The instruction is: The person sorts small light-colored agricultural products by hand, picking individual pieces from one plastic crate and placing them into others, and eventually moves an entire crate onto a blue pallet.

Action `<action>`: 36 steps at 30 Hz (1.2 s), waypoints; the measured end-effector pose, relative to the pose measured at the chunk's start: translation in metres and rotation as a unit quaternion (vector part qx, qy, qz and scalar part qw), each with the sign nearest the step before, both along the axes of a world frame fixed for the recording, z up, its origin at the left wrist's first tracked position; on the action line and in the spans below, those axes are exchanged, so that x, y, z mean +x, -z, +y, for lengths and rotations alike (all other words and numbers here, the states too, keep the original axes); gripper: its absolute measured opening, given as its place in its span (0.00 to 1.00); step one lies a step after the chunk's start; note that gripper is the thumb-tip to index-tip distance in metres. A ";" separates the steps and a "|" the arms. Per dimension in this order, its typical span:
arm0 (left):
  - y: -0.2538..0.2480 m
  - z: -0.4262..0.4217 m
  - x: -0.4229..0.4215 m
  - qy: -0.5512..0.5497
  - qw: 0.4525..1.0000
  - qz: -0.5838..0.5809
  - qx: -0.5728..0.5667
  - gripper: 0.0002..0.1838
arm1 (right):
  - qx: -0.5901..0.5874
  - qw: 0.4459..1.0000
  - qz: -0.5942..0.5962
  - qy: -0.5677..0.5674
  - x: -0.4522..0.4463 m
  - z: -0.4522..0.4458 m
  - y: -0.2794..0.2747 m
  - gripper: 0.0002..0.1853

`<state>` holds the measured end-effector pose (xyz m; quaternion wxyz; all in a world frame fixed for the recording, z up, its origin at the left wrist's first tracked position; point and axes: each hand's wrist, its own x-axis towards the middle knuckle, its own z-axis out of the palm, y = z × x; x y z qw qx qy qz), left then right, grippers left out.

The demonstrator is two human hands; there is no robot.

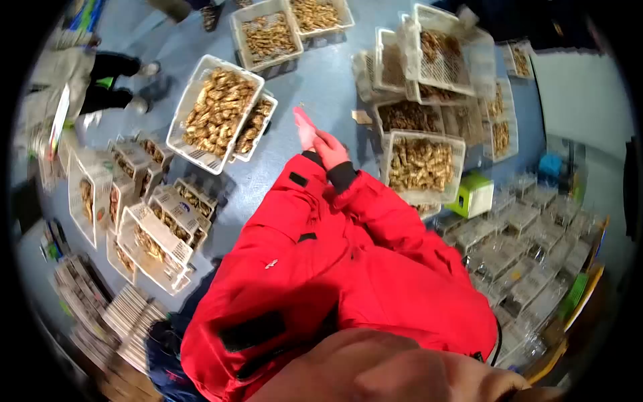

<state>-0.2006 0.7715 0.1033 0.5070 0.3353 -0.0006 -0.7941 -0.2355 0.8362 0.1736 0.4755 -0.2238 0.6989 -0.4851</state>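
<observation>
My left hand (305, 131) reaches away from the red sleeve, its fingers stretched out and close together, with a bright pink area toward the tips. Whether that pink is skin or a thin covering is too small to tell. Against its base and wrist, my right hand (330, 150) is closed, coming from the dark cuff on the right. Both hands are above the blue floor (268, 194). To their left, a white crate (175, 137) heaped with knobbly brown roots or shellfish-like pieces overlaps a smaller filled crate (268, 124).
Stacked white crates (462, 144) stand right of the hands, beside a green-and-white box (474, 194). More crates (155, 258) are at lower left. Another person (107, 80) is at upper left. Clear plastic containers (529, 248) fill the lower right.
</observation>
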 end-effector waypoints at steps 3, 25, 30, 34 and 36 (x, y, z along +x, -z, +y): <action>0.019 -0.002 0.000 0.069 0.996 -0.058 0.009 0.34 | -0.023 1.000 0.000 -0.002 -0.002 0.003 -0.008 0.22; 0.007 0.081 -0.083 0.462 0.875 -0.121 0.083 0.31 | 0.020 0.991 -0.073 0.114 -0.078 0.111 0.012 0.11; -0.008 0.101 -0.098 0.492 0.852 -0.125 0.129 0.21 | 0.011 0.903 -0.424 0.065 -0.129 0.137 0.034 0.15; 0.024 0.085 -0.071 0.512 0.840 -0.131 0.122 0.28 | -0.036 0.912 -0.403 0.062 -0.177 0.136 0.011 0.22; 0.007 0.075 -0.061 0.472 0.856 -0.171 0.123 0.28 | -0.012 0.922 -0.377 0.093 -0.188 0.127 0.026 0.25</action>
